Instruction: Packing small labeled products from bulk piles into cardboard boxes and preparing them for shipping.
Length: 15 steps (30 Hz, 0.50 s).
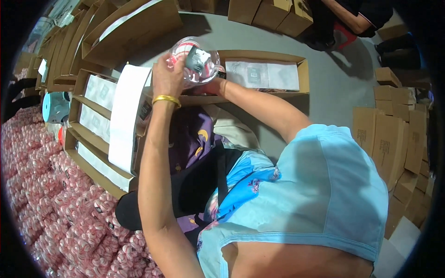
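Observation:
My left hand (168, 78), with a gold bangle at its wrist, is closed on a clear plastic pack (202, 62) of red-and-white striped pieces with a dark label. The pack is above the left end of a long open carton (304, 76). White printed sheets (262, 75) cover the goods in that carton's right part. My right hand (209, 88) reaches in under the pack at the same end. Its fingers are hidden by the pack and the carton edge, so what it touches does not show.
A large heap of striped packs (69, 199) fills the left side. Nearer me are open cartons (95, 104) with white sheets and a long white strip (127, 120). A teal tub (54, 107) stands beside them. Flat-folded cartons (382, 143) lie right; another person's arm (345, 16) shows far right.

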Available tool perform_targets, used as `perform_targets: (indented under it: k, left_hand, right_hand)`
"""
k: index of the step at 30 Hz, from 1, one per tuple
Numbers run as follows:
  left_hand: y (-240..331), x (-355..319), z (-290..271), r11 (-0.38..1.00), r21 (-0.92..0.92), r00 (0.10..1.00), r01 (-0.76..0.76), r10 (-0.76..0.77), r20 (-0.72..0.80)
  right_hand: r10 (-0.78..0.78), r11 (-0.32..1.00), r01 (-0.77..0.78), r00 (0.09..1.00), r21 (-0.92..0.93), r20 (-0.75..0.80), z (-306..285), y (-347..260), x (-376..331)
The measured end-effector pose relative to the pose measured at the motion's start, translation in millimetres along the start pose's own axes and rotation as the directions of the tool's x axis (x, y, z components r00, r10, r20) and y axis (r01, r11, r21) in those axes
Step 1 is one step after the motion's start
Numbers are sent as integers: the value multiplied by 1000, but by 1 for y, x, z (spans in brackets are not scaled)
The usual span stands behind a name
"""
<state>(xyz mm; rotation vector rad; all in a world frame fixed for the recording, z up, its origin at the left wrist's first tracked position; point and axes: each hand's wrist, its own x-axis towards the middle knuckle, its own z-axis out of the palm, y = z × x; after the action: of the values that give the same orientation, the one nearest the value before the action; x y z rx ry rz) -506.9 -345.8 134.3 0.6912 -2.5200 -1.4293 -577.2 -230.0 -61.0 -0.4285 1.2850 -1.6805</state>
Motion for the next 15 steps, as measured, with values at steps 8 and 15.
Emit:
perform_targets:
  k: [8,15]
  left_hand:
    - [-13,-28,7,993,109,970,-49,74,-231]
    - [-25,-21,-17,996,91,963,1,23,-269]
  right_hand:
    - [15,911,-138,953,390,303,29,-14,3]
    - [33,896,-129,973,425,226,35,0,26]
